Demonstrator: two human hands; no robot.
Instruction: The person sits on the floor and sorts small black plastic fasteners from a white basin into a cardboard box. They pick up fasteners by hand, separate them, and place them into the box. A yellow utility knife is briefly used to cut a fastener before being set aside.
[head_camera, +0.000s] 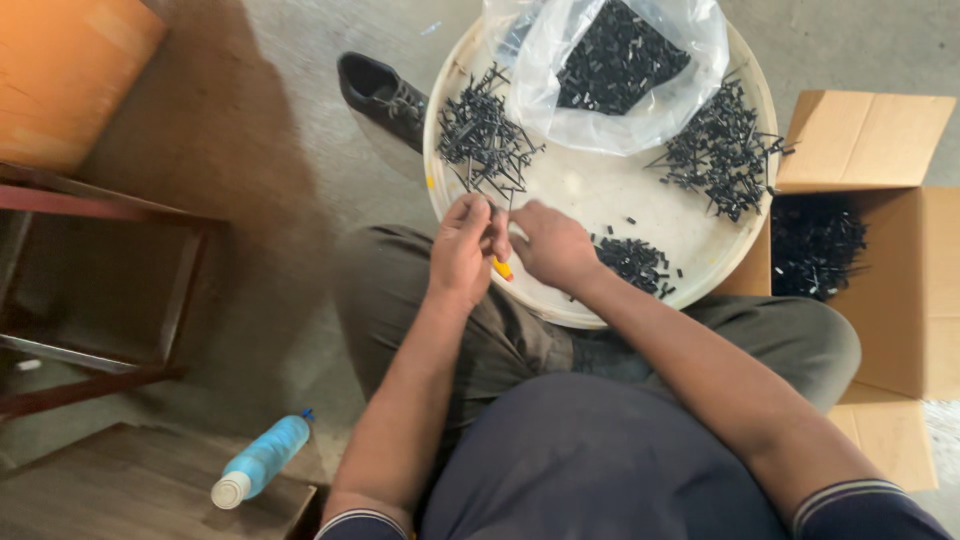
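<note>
A round cream tray (600, 190) rests on my lap. My left hand (462, 250) and my right hand (548, 245) meet at its near edge, fingers pinched together on a small black plastic part. A small yellow tool (502, 267) shows between the hands. Just beyond my left hand lies a pile of black branched sprues (485, 140). A second pile of black sprues (722, 150) sits at the tray's right. Small black cut pieces (632, 260) lie next to my right hand. A clear plastic bag (615, 65) of black pieces sits at the far side.
An open cardboard box (850, 240) with black parts stands at the right. A black shoe (385, 95) lies on the floor left of the tray. A blue bottle (262, 460) lies bottom left. A wooden stool frame (100, 280) stands at left.
</note>
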